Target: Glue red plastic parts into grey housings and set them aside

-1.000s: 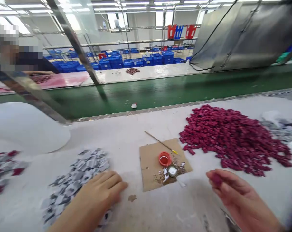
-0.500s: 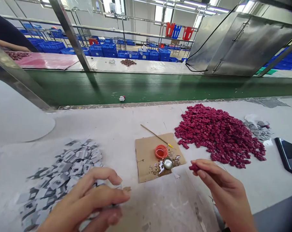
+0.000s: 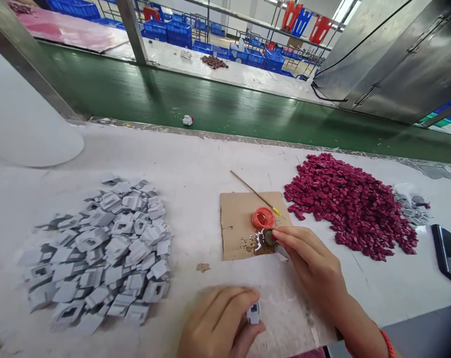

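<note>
My left hand [image 3: 220, 320] is closed on a small grey plastic piece [image 3: 253, 312] with a square opening, held just above the white table. My right hand [image 3: 313, 261] is pinched shut, its fingertips over a bottle cap [image 3: 269, 237] on the cardboard [image 3: 233, 244]. The small dark red piece seen in those fingers earlier is now mostly hidden by them. Just behind the cap stands a red round lid [image 3: 263, 218] with liquid in it. A thin brush [image 3: 251, 189] with a yellow end lies across the cardboard. Wet spots surround the cap.
Left lies a heap of grey plastic pieces [image 3: 113, 253]; right, a heap of dark red pieces [image 3: 348, 204]. A phone [image 3: 447, 253] rests at the right edge. Beyond the table runs a green conveyor belt [image 3: 225, 112], with a metal post [image 3: 133, 35] and a metal cabinet [image 3: 389, 59].
My right hand has moved left and forward to the cap. My left hand has moved right, away from the grey heap, with a grey piece now showing in it. The view has tilted down.
</note>
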{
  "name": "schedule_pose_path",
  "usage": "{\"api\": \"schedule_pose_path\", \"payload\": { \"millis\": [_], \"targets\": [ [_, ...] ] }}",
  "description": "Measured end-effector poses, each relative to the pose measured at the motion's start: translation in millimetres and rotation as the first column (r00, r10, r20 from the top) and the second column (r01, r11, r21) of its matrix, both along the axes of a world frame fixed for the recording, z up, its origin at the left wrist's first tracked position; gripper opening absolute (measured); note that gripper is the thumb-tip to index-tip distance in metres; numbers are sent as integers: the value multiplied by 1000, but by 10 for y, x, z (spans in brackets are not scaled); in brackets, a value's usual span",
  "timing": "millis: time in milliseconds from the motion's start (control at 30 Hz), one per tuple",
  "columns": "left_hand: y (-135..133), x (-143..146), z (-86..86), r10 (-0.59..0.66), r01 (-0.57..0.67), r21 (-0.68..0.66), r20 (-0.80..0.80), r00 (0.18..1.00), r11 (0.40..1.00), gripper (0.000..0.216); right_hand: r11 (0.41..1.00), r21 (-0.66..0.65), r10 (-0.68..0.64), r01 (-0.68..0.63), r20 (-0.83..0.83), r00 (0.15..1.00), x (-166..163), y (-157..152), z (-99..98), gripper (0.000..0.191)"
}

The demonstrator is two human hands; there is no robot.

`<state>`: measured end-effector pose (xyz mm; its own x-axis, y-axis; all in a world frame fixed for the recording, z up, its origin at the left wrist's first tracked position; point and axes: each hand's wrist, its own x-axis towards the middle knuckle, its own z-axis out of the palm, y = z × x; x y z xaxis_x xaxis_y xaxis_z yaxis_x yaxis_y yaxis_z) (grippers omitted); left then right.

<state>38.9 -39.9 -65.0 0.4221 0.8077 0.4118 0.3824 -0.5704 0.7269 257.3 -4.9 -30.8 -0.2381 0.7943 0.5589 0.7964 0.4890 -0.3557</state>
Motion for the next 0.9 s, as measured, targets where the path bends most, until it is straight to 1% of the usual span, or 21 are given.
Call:
{"api": "schedule_pose_path", "payload": {
  "millis": [67,267,433,600,700,767,833,900],
  "targets": [
    [22,2,-8,-27,28,14,-19,999,1000,22,1000,-6,9,-9,8,1000,1,-3,0,35],
    [4,-5,17,-39,39,-91,0,999,995,27,1000,-25,7,-6,25,1000,-6,-9,17,34],
    [-9,10,35,-11,14,-150,18,1000,989,27,999,-31,-23,24,26,999,-20,-12,18,33],
    [-19,14,31,2,-2,-178,1,1000,984,31,999,-31,-20,21,19,1000,-4,-15,22,33],
    [-32,17,34,24,-28,-186,-22,999,982,34,998,-53,-43,40,-40,998,-32,-141,76,38],
    [-40,21,42,54,-59,-201,-33,998,978,34,991,-124,-61,43,-145,987,-89,-295,112,38],
    [-46,27,53,73,-79,-213,-34,997,974,33,976,-216,-44,-8,-236,971,-167,-470,117,37],
    [-45,34,64,64,-67,-229,-22,998,971,32,958,-276,-2,-77,-276,961,-245,-619,82,37]
  ]
}}
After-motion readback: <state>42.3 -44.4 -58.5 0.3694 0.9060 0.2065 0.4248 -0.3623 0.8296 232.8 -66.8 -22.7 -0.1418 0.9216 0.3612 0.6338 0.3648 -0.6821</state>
